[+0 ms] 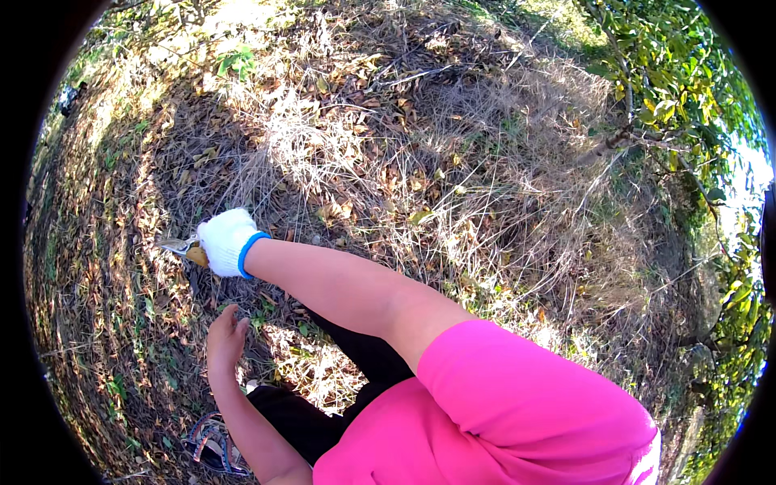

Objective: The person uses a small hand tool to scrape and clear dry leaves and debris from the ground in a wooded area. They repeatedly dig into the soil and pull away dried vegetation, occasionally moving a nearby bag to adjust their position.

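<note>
My right hand (227, 242), in a white knit glove with a blue cuff, is closed around a small hand tool (176, 245). A pointed metal blade and a yellowish part of it stick out to the left; the glove hides the rest, so its exact kind is unclear. Below it in the picture, my bare left hand (227, 339) holds nothing, with thumb and finger a little apart. Dry grass and fallen leaves cover the ground (339, 163) under both hands.
Leafy tree branches (630, 130) reach in from the right. A small green plant (237, 62) grows at upper left. My strapped sandal (215, 445) stands on the ground at lower left, near my black trousers (291, 418). Dry twigs (412, 77) lie among the grass.
</note>
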`<state>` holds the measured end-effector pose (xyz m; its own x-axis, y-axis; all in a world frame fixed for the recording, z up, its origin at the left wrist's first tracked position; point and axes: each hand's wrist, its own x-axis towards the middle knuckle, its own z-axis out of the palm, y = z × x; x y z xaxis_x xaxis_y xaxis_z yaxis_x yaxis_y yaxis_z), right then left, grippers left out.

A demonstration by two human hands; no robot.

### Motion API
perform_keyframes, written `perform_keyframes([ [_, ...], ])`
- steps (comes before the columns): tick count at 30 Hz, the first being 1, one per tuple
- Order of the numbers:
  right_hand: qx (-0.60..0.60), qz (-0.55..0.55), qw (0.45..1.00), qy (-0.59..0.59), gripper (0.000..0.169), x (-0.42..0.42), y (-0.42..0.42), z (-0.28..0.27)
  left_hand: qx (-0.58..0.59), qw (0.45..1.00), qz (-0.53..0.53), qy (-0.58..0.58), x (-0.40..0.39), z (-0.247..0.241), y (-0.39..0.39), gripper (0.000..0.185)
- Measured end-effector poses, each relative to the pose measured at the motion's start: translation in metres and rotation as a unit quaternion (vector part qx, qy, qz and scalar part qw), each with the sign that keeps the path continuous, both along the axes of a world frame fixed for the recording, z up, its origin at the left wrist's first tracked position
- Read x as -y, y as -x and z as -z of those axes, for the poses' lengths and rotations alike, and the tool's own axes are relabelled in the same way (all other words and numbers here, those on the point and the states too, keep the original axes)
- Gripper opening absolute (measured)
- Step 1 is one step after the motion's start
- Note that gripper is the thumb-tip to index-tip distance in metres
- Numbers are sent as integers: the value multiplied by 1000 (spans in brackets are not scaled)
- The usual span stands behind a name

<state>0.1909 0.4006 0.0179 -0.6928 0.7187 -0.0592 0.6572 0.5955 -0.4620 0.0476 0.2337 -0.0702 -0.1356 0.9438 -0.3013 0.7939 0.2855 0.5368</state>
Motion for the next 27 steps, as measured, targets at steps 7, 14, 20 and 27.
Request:
perform_keyframes([
  [7,6,-66,998,5,26,14,24,-3,-29,999,22,-3,8,6,12,42],
  [14,-7,-65,998,2,23,16,27,-3,43,999,-3,8,13,22,25,39],
  [20,-42,-92,995,-4,24,25,42,-11,40,999,7,-19,25,16,38,39],
  [27,-32,-94,995,-7,25,30,37,-13,21,1000,9,12,18,11,24,39],
])
